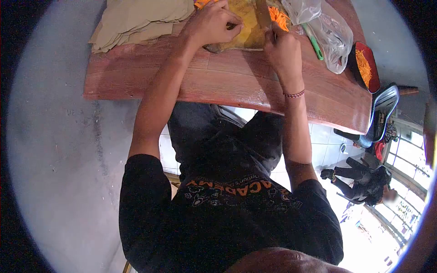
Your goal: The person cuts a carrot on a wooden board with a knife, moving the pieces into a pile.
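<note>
My left hand (213, 23) is closed above the yellowish cutting board (246, 27), its thumb and fingertips pinched together. Whatever lies between them, if anything, cannot be made out. Just past that hand, a bit of orange food (201, 3) shows at the top edge of the view. My right hand (283, 49) is wrapped round a knife (262, 14), whose dark blade points away over the board. Its handle is hidden in my fist. Beside the blade lies a small heap of shredded carrot (278, 18).
Brown paper sheets (141, 22) are stacked at the wooden table's (227, 77) left. A clear plastic bag (332, 38) and a green-handled tool (313, 42) lie right. A dark red dish (367, 68) of shredded carrot sits at the right edge. Another person (364, 182) is farther off.
</note>
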Action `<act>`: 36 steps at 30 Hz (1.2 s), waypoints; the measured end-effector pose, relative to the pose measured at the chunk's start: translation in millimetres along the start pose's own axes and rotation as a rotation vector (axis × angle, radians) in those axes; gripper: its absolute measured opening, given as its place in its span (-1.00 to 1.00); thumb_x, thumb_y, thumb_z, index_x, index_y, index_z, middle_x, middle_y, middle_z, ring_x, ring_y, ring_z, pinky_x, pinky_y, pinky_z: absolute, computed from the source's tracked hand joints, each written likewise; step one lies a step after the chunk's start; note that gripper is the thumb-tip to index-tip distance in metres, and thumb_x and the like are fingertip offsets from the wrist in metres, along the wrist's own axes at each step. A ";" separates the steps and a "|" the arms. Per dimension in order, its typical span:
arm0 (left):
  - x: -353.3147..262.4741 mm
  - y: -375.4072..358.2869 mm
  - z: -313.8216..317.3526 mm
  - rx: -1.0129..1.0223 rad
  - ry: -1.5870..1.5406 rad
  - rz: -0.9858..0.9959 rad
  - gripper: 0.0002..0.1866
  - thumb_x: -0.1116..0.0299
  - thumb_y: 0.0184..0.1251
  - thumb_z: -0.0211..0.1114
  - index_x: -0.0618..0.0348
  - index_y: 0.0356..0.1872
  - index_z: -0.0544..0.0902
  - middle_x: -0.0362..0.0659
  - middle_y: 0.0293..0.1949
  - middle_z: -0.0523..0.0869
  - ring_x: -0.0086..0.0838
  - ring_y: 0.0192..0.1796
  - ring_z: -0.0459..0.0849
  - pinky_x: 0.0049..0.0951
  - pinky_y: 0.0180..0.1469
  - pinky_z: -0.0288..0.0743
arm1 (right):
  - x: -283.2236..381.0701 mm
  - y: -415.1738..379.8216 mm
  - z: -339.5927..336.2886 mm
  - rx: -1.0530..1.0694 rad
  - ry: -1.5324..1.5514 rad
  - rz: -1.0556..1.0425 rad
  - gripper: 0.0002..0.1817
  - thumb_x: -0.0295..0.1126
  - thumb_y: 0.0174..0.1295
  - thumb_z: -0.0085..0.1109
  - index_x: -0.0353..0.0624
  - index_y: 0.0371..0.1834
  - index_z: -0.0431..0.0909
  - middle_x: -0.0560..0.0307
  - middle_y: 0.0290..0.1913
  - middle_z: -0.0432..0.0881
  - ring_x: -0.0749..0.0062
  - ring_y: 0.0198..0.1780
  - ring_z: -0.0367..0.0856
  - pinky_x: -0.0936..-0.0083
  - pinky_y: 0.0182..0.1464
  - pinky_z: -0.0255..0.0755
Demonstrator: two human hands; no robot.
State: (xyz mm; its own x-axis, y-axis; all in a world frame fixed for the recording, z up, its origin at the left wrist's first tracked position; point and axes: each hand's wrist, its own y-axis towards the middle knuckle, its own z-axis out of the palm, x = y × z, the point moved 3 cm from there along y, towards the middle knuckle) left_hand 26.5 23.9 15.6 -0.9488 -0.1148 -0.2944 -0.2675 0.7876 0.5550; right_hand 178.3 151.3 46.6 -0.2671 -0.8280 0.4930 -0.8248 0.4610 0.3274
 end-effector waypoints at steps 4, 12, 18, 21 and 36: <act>11.8 -0.1 1.0 -0.054 -0.027 -0.034 -0.78 0.16 0.22 0.43 0.02 -0.23 0.85 -0.23 -0.26 0.81 -0.35 -0.17 0.67 -0.34 -0.05 0.62 | 5.4 -6.1 -8.6 -0.020 0.068 0.041 -0.76 -0.26 0.34 0.13 -0.24 -0.23 0.62 -0.40 -0.40 0.64 -0.35 -0.27 0.66 -0.11 -0.24 0.55; 22.7 2.6 -37.8 -0.066 0.126 -0.276 -0.71 0.22 0.25 0.37 0.20 -0.14 0.80 -0.06 -0.05 0.79 -0.12 0.10 0.60 -0.08 0.12 0.46 | 12.3 -17.5 4.5 0.036 0.087 0.060 -0.77 -0.30 0.32 0.14 -0.28 -0.26 0.61 -0.42 -0.43 0.62 -0.35 -0.30 0.66 -0.09 -0.27 0.55; 30.2 6.7 -34.2 -0.214 0.425 -0.358 -0.68 0.18 0.27 0.37 0.21 -0.13 0.79 -0.10 -0.06 0.79 -0.14 0.12 0.59 -0.05 0.14 0.43 | -4.0 -3.2 -7.7 -0.065 0.058 0.056 -0.77 -0.29 0.33 0.14 -0.25 -0.19 0.63 -0.42 -0.42 0.62 -0.37 -0.28 0.64 -0.09 -0.28 0.54; 23.6 20.5 -30.1 -0.184 0.445 -0.341 -0.67 0.14 0.28 0.37 0.18 -0.11 0.79 -0.09 -0.04 0.78 -0.13 0.13 0.58 -0.02 0.17 0.39 | -5.2 -2.6 -4.7 -0.100 0.102 0.050 -0.77 -0.28 0.33 0.14 -0.23 -0.15 0.64 -0.40 -0.40 0.63 -0.36 -0.27 0.64 -0.08 -0.28 0.54; 40.0 28.5 -8.7 -0.134 0.588 -0.333 -0.74 0.12 0.22 0.33 0.04 -0.25 0.82 -0.15 -0.19 0.81 -0.11 -0.15 0.72 -0.07 -0.11 0.60 | 4.7 -12.2 0.0 -0.072 0.241 0.088 -0.60 -0.20 0.37 0.16 -0.24 0.13 0.63 -0.45 -0.35 0.63 -0.26 -0.22 0.70 0.16 -0.26 0.55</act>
State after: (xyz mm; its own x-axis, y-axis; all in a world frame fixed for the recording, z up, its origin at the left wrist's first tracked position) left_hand -20.6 36.5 26.4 -0.7358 -0.6770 -0.0162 -0.5432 0.5758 0.6111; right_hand 187.1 141.8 44.9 -0.2024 -0.6878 0.6971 -0.7640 0.5563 0.3270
